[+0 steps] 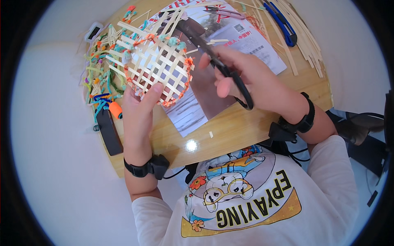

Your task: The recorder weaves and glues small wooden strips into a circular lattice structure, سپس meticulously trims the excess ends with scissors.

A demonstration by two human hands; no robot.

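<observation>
My left hand (141, 104) grips a round woven bamboo-strip piece (164, 69) by its lower left edge, thumb on top of the weave. Orange and teal fuzzy cord wraps its rim, and uncut strip ends (174, 20) stick out past the rim at the upper and left sides. In my right hand (242, 76) are black-handled scissors (219, 61), their dark blades pointing up and left beside the woven piece's upper right. The blades are blurred, so whether they touch a strip I cannot tell.
Beneath the work lies a printed magazine (258, 49). A blue box cutter (281, 24) and many loose bamboo strips (303, 37) are at the far right. Coloured cord scraps (108, 78), an orange cylinder (116, 110) and a dark phone-like slab (108, 133) line the left table edge.
</observation>
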